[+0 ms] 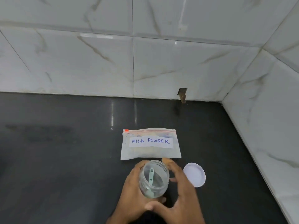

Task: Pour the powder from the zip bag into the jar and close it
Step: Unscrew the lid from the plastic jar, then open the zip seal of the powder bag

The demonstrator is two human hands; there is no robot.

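Jar (154, 178) — open-mouthed, gripped in left hand (134, 188) for filling; scoop (150, 180) inside. Right hand (181, 193) open beside it. Zip bag (150, 144) sealed, just beyond fingers; lid (195, 174) set aside, right of right hand.

We note a dark polished countertop (64, 159) meeting white marble-look wall tiles. A sealed zip bag (150, 145) labelled "MILK POWDER" lies flat on it, just beyond the fingertips (165, 160). A white lid (195, 174) rests on the surface just right of the right-hand fingers.
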